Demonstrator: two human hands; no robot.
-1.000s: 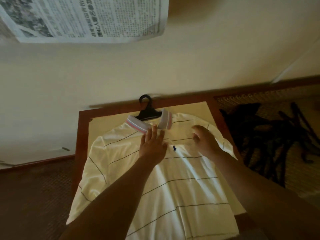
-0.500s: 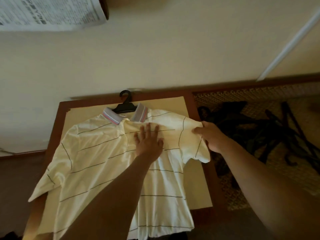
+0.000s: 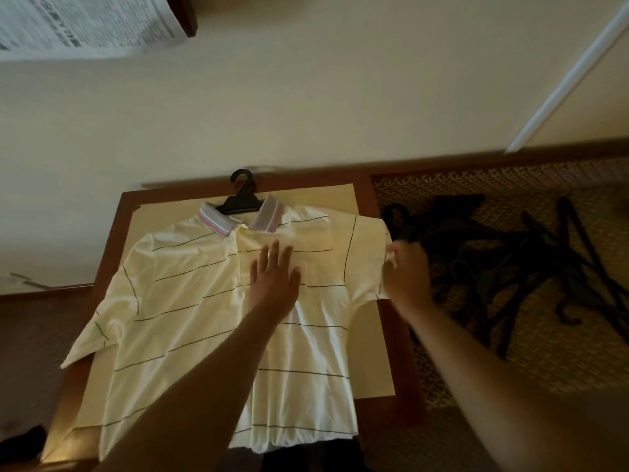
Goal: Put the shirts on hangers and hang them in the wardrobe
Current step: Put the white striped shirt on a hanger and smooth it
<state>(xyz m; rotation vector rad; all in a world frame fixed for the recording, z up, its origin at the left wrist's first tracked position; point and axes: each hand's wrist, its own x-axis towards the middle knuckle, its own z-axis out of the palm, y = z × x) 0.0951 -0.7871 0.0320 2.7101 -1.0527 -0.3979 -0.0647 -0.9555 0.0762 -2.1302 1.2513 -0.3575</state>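
A cream polo shirt (image 3: 190,301) with thin dark stripes lies spread face up on the worktop (image 3: 112,233), a wooden top with a pale sheet over it. Its collar (image 3: 218,221), grey with pink edging, points toward the wall, and its hem reaches the near edge of the worktop. A black hanger (image 3: 240,202) sits inside the neck opening, with its hook poking out beyond the collar and lying flat on the worktop.

The left hand (image 3: 272,284) rests palm down on the chest of the shirt just below the collar, fingers straight and slightly spread, pressing the fabric flat. The right hand (image 3: 406,270) is at the shirt's right-side sleeve (image 3: 367,260), beyond the worktop's right edge, with its fingers curled round the sleeve's edge and pinching the cloth. The other sleeve lies flat and hangs past the worktop's left edge.

To the right of the worktop, on a woven patterned floor covering (image 3: 510,352), lies a loose pile of black hangers (image 3: 531,260), tangled so that their number cannot be told. It is near the right hand but apart from it. A sheet of newspaper (image 3: 78,25) shows at the upper left against the pale wall.
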